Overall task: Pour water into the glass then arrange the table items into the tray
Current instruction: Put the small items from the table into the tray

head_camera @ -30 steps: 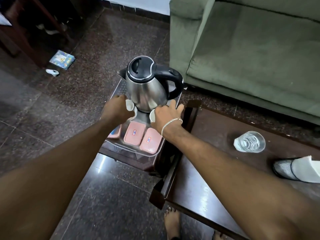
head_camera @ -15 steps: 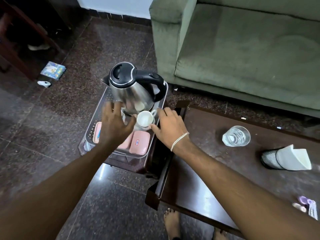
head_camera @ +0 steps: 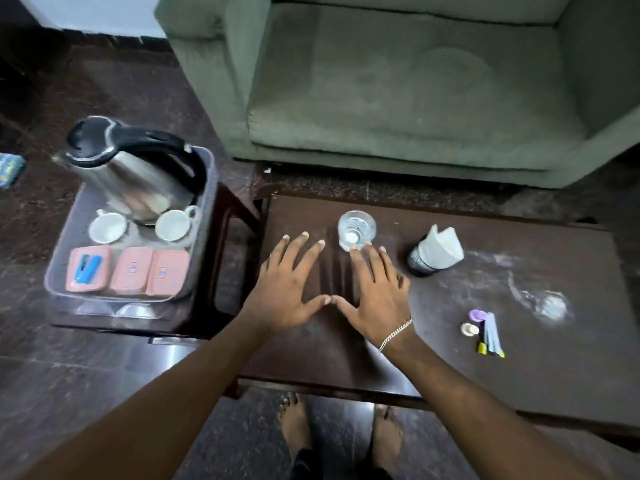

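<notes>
A clear plastic tray [head_camera: 55, 289] on a small side table holds a steel kettle [head_camera: 135, 168] with a black lid and handle, two white cups [head_camera: 107, 227] [head_camera: 175, 225] and three pink lidded boxes [head_camera: 128, 273]. A glass of water [head_camera: 356, 230] stands on the dark coffee table [head_camera: 450, 358]. My left hand [head_camera: 289, 289] and my right hand [head_camera: 375, 294] lie flat over the coffee table, fingers spread, thumbs nearly touching, holding nothing. My right fingertips sit just at the near side of the glass.
A black holder with white napkins [head_camera: 434, 252] stands right of the glass. Small items, a purple piece, a cream cap and sachets [head_camera: 485, 330], lie further right near a white smear. A green sofa [head_camera: 415, 91] is behind the table. My bare feet are below the table edge.
Both hands let go of the cups in the tray and moved right onto the coffee table, now spread flat. The view swung right with them.
</notes>
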`<state>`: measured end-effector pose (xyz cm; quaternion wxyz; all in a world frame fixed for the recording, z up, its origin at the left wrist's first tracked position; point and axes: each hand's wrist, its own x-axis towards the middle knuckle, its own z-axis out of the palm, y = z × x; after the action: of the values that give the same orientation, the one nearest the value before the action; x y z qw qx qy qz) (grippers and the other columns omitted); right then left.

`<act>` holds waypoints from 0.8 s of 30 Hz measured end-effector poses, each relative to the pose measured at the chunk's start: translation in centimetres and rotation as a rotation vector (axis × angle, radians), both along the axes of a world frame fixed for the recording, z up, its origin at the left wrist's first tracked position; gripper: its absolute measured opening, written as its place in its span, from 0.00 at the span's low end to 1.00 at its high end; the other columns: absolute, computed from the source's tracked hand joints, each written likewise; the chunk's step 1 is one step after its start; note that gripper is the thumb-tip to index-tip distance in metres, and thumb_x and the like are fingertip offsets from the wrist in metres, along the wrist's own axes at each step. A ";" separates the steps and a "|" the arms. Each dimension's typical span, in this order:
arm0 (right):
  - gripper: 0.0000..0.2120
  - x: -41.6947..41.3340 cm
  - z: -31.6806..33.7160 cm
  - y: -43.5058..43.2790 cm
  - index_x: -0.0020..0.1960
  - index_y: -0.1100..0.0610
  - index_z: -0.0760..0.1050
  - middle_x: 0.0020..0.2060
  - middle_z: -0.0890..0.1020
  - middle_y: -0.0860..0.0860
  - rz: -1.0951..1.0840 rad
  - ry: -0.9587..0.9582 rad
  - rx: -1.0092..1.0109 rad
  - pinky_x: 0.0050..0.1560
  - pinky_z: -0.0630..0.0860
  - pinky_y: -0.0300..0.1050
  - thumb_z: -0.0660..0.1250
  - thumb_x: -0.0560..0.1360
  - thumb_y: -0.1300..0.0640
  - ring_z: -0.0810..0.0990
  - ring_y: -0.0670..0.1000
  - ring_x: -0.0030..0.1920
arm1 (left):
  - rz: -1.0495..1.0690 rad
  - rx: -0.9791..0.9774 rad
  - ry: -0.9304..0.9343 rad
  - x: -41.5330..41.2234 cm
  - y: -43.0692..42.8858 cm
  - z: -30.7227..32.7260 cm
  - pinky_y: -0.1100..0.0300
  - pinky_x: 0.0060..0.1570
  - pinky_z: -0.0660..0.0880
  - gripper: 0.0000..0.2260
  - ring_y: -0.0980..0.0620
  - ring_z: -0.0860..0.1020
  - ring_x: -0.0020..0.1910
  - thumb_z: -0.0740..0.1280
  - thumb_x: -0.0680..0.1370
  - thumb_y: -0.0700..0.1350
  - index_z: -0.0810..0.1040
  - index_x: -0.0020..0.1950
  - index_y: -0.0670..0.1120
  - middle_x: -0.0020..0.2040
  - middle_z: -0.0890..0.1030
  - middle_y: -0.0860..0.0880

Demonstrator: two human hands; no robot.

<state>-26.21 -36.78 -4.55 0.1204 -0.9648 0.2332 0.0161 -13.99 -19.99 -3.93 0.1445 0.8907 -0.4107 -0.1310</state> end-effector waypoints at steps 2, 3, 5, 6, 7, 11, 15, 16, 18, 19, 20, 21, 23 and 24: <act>0.45 -3.4 -0.4 -2.2 0.79 0.47 0.56 0.78 0.61 0.50 -0.042 0.022 -0.010 0.62 0.71 0.60 0.63 0.67 0.29 0.60 0.55 0.78 | -0.034 0.017 0.020 -2.4 -2.3 -0.8 0.34 0.69 0.70 0.44 0.40 0.53 0.82 0.62 0.73 0.72 0.51 0.84 0.57 0.83 0.55 0.48; 0.45 -5.1 -0.6 -3.2 0.79 0.47 0.56 0.78 0.61 0.50 -0.063 0.035 -0.007 0.61 0.71 0.59 0.63 0.67 0.30 0.60 0.55 0.78 | -0.052 0.019 0.032 -3.6 -3.4 -1.1 0.34 0.69 0.70 0.44 0.41 0.53 0.82 0.63 0.73 0.72 0.50 0.84 0.57 0.83 0.55 0.48; 0.45 -8.1 -1.0 -5.2 0.79 0.47 0.56 0.78 0.62 0.51 -0.098 0.063 0.004 0.62 0.71 0.60 0.64 0.68 0.30 0.61 0.55 0.78 | -0.075 0.029 0.069 -5.7 -5.5 -1.6 0.34 0.70 0.68 0.44 0.41 0.52 0.82 0.63 0.73 0.71 0.48 0.83 0.59 0.83 0.54 0.50; 0.45 -9.5 -1.2 -6.1 0.79 0.47 0.56 0.78 0.62 0.51 -0.116 0.082 0.007 0.63 0.70 0.61 0.64 0.68 0.30 0.61 0.56 0.78 | -0.087 0.041 0.090 -6.7 -6.6 -1.9 0.35 0.70 0.68 0.44 0.41 0.52 0.82 0.63 0.73 0.71 0.48 0.83 0.59 0.83 0.54 0.50; 0.45 -10.8 -1.4 -6.9 0.79 0.47 0.56 0.78 0.62 0.51 -0.135 0.104 0.012 0.64 0.69 0.62 0.63 0.68 0.30 0.61 0.56 0.78 | -0.101 0.056 0.109 -7.7 -7.6 -2.1 0.35 0.71 0.68 0.44 0.41 0.52 0.82 0.64 0.73 0.70 0.47 0.83 0.59 0.83 0.54 0.50; 0.42 -15.6 -2.3 -10.2 0.77 0.51 0.62 0.76 0.66 0.52 -0.222 0.138 0.043 0.68 0.68 0.60 0.66 0.69 0.33 0.65 0.58 0.75 | -0.175 0.095 0.194 -11.5 -11.6 -3.0 0.41 0.73 0.69 0.44 0.42 0.59 0.79 0.66 0.74 0.67 0.50 0.84 0.55 0.81 0.58 0.47; 0.31 -18.8 -3.8 -13.7 0.69 0.59 0.71 0.63 0.76 0.57 -0.366 0.080 0.134 0.63 0.70 0.53 0.73 0.71 0.46 0.74 0.61 0.62 | -0.172 0.117 0.334 -14.8 -15.9 -4.0 0.46 0.69 0.72 0.36 0.41 0.73 0.68 0.69 0.77 0.60 0.60 0.81 0.51 0.72 0.67 0.48; 0.29 -19.5 -4.3 -14.5 0.68 0.61 0.72 0.61 0.77 0.58 -0.415 0.095 0.170 0.62 0.69 0.53 0.73 0.72 0.50 0.74 0.62 0.60 | -0.158 0.129 0.370 -15.6 -17.0 -4.3 0.45 0.66 0.73 0.33 0.40 0.75 0.65 0.69 0.77 0.59 0.63 0.79 0.50 0.69 0.69 0.48; 0.25 -20.6 -5.2 -16.0 0.65 0.63 0.73 0.58 0.77 0.60 -0.527 0.118 0.215 0.62 0.69 0.53 0.72 0.72 0.54 0.75 0.64 0.58 | -0.150 0.167 0.404 -17.1 -19.0 -5.0 0.44 0.64 0.75 0.28 0.37 0.78 0.62 0.69 0.77 0.58 0.67 0.74 0.49 0.66 0.71 0.48; 0.24 -21.1 -5.7 -16.6 0.64 0.64 0.74 0.57 0.77 0.62 -0.578 0.123 0.235 0.62 0.69 0.53 0.73 0.71 0.55 0.75 0.65 0.58 | -0.155 0.183 0.409 -17.8 -19.9 -5.4 0.43 0.63 0.75 0.26 0.37 0.78 0.61 0.69 0.77 0.57 0.69 0.72 0.48 0.65 0.72 0.47; 0.24 -21.4 -6.1 -17.0 0.64 0.64 0.74 0.58 0.77 0.62 -0.616 0.135 0.256 0.62 0.69 0.53 0.73 0.71 0.55 0.75 0.66 0.58 | -0.159 0.195 0.412 -18.4 -20.7 -5.6 0.43 0.62 0.76 0.25 0.37 0.79 0.61 0.69 0.78 0.57 0.70 0.70 0.48 0.65 0.73 0.47; 0.24 -21.6 -6.5 -17.5 0.63 0.64 0.74 0.58 0.76 0.62 -0.643 0.158 0.278 0.63 0.69 0.53 0.73 0.72 0.55 0.75 0.65 0.59 | -0.163 0.202 0.412 -19.1 -21.6 -5.9 0.43 0.61 0.76 0.23 0.37 0.79 0.60 0.69 0.78 0.56 0.71 0.69 0.47 0.64 0.74 0.46; 0.22 -21.7 -7.3 -18.3 0.61 0.63 0.75 0.58 0.77 0.62 -0.672 0.207 0.323 0.62 0.70 0.52 0.72 0.72 0.52 0.75 0.64 0.59 | -0.173 0.199 0.401 -20.3 -23.2 -6.5 0.44 0.60 0.77 0.21 0.37 0.80 0.59 0.69 0.79 0.54 0.73 0.67 0.46 0.64 0.75 0.45; 0.21 -21.6 -7.6 -18.7 0.58 0.63 0.76 0.56 0.79 0.62 -0.675 0.216 0.342 0.61 0.71 0.52 0.72 0.72 0.51 0.76 0.64 0.59 | -0.179 0.192 0.395 -20.7 -23.9 -6.8 0.44 0.59 0.77 0.20 0.37 0.80 0.59 0.69 0.79 0.53 0.73 0.67 0.45 0.64 0.75 0.45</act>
<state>-47.80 -55.47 -12.15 0.2525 -0.7927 0.5427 0.1158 -34.72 -43.86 -10.76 0.1244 0.8174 -0.4375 -0.3536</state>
